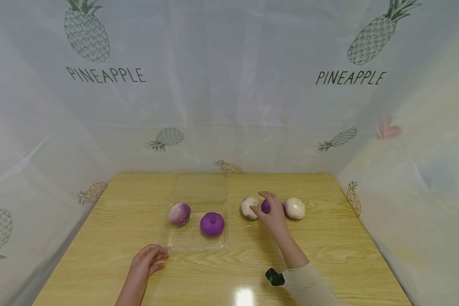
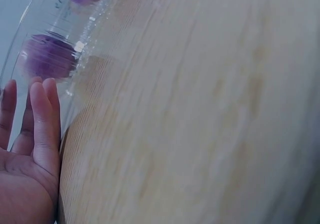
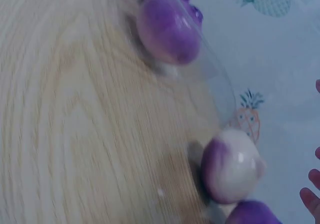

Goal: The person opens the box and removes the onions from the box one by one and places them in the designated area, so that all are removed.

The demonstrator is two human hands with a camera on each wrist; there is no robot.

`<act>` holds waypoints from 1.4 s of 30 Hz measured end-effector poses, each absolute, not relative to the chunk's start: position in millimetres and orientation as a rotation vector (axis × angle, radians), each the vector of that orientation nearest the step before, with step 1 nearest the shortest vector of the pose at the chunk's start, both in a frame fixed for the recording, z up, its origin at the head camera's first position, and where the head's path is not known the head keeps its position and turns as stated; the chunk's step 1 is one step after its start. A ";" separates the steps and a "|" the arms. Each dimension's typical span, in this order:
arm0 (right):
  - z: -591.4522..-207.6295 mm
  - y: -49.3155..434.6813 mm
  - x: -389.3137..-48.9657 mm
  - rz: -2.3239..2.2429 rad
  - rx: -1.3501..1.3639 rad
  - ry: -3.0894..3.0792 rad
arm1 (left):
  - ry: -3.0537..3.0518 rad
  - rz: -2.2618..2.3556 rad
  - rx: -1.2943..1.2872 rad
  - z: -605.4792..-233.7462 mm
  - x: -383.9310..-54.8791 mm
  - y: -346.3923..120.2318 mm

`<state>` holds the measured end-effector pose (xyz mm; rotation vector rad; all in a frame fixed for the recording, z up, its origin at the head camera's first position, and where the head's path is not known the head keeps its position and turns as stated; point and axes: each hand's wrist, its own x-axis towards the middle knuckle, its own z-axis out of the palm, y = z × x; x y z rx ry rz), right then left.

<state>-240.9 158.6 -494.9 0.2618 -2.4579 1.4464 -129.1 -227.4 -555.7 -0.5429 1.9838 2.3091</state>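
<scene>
A clear plastic clamshell box lies with its lid folded back. Inside are a purple-and-white round vegetable and a deep purple one. At the box's front left corner is my left hand, fingers fairly straight; whether they touch the box is unclear. My right hand hovers over the row right of the box, thumb and fingers spread, holding nothing. It partly hides a purple vegetable, between a whitish one with purple patches and a mostly white one.
The wooden table ends at a pale curtain printed with pineapples, which hangs behind it and along both sides. The box's transparent lid lies flat toward the table's back edge.
</scene>
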 end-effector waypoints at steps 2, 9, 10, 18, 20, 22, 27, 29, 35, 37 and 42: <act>-496.0 149.6 -238.8 1.489 0.289 -2.451 | 1.981 2.304 -0.545 -556.3 -129.0 -227.4; -496.6 124.3 -235.1 1.585 0.311 -2.417 | 1.975 2.297 -0.541 -558.8 -130.7 -226.8; -495.7 121.1 -234.8 1.597 0.320 -2.412 | 1.972 2.296 -0.545 -559.3 -131.0 -227.2; -491.1 96.7 -234.5 1.690 0.333 -2.418 | 1.970 2.288 -0.553 -556.9 -130.2 -228.9; -491.2 90.9 -233.9 1.736 0.340 -2.409 | 1.981 2.281 -0.548 -556.7 -129.9 -228.9; -490.8 85.0 -232.7 1.777 0.343 -2.401 | 1.984 2.282 -0.543 -556.1 -129.6 -228.6; -490.3 72.3 -230.4 1.815 0.409 -2.398 | 1.970 2.301 -0.551 -555.0 -129.6 -228.0; -491.4 68.3 -229.5 1.839 0.450 -2.402 | 1.969 2.300 -0.552 -555.0 -129.7 -228.1; -499.0 60.2 -229.3 1.867 0.515 -2.430 | 1.975 2.296 -0.558 -554.4 -130.1 -227.9; -500.9 58.5 -229.5 1.853 0.520 -2.447 | 1.975 2.299 -0.558 -554.2 -130.2 -227.8; -506.1 56.2 -230.3 1.824 0.554 -2.504 | 1.981 2.296 -0.548 -554.1 -129.1 -228.1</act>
